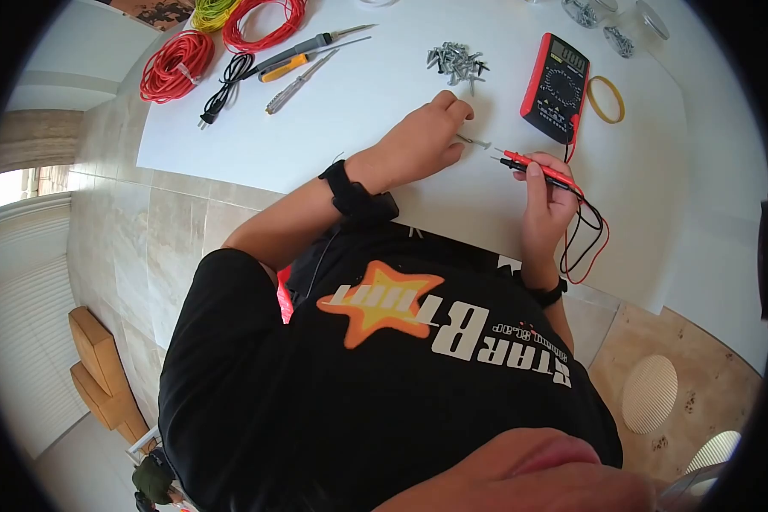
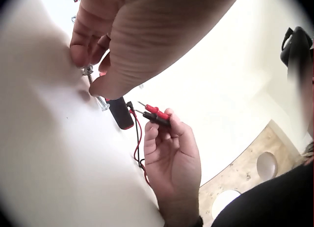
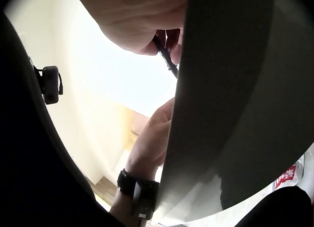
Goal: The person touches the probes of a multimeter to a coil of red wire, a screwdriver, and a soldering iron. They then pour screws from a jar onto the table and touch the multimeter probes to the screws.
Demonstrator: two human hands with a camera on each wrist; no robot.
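In the head view my left hand [image 1: 427,141] is low over the white table, its fingertips at a metal screw [image 1: 478,142]. The left wrist view shows thumb and fingers pinching that screw [image 2: 101,102], its threaded shank partly hidden by the thumb. My right hand [image 1: 548,209] grips the red probe [image 1: 555,175] and the black probe [image 1: 520,165] side by side, their metal tips pointing at the screw's head. Leads run from the probes to a red-and-black multimeter [image 1: 559,88] lying beyond that hand. In the right wrist view the table edge hides most of the fingers.
A pile of screws [image 1: 457,63] lies beyond my left hand. Right of the multimeter is a yellow ring [image 1: 606,100], with jars of screws [image 1: 590,12] behind. At left lie a soldering iron [image 1: 294,55], two screwdrivers and coils of red wire [image 1: 177,66].
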